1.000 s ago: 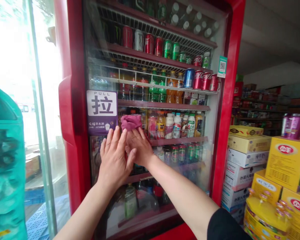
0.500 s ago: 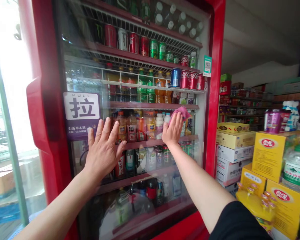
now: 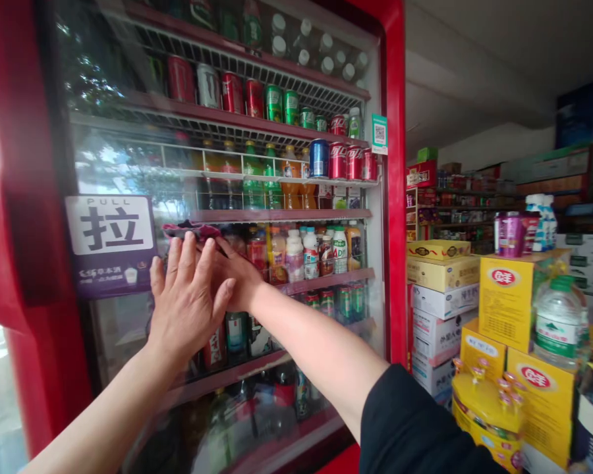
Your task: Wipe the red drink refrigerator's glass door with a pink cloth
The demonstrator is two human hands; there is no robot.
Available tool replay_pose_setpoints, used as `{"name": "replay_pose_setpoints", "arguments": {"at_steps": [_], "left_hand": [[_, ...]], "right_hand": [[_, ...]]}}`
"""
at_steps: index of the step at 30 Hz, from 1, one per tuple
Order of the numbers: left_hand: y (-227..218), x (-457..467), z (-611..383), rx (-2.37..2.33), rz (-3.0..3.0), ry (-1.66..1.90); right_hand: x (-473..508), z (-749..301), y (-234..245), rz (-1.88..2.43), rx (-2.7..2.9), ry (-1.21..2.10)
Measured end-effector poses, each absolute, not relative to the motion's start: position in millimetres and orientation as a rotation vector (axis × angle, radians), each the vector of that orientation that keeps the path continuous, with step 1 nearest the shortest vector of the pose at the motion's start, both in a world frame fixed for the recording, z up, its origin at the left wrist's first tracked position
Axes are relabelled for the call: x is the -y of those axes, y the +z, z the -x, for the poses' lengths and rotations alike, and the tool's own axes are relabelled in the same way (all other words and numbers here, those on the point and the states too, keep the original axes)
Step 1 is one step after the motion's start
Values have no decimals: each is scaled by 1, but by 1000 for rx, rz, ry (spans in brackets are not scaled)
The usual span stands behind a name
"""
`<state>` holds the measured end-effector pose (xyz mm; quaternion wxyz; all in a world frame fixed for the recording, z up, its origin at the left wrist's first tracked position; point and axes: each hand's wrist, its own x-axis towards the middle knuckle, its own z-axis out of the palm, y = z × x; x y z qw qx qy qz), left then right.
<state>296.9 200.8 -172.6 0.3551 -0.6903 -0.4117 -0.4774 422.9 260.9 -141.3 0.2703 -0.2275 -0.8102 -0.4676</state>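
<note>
My left hand [image 3: 185, 303] is spread in front of the glass door [image 3: 123, 342] of a red drinks fridge, fingers pointing up and nothing held. Whether its palm touches the glass cannot be seen. Partly behind it, my right hand [image 3: 242, 280] presses a pinkish-purple cloth [image 3: 190, 229] to the glass. Most of the right fingers are hidden by the left hand, and the cloth's top edge shows above both. Just left of the hands, a purple and white "PULL" sticker [image 3: 111, 243] is on the door. Behind the glass, bottles [image 3: 310, 253] and cans [image 3: 232, 92] line several shelves.
The red door handle [image 3: 0, 247] juts out at the left. To the right of the fridge stand stacked cartons [image 3: 442, 273], yellow boxes [image 3: 507, 299], a large green-capped water bottle [image 3: 556, 322] and a yellow container [image 3: 487, 408]. Stocked shelves [image 3: 474, 197] are farther back.
My right hand has swept the cloth leftward across the glass, ending partly behind my left hand. The view has shifted right, so the fridge sits farther left. My left hand stays spread near the sticker.
</note>
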Motion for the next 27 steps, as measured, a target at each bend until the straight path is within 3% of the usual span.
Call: {"name": "replay_pose_setpoints", "arguments": {"at_steps": [12, 17, 27], "left_hand": [[-181, -229, -332, 992, 1832, -1235], [-178, -221, -330, 994, 1826, -1263], [-169, -214, -353, 951, 1856, -1270]], "right_hand": [[-314, -612, -121, 1125, 1396, -930], [-319, -663, -131, 1314, 908, -632], [-271, -520, -172, 771, 1981, -1044]]}}
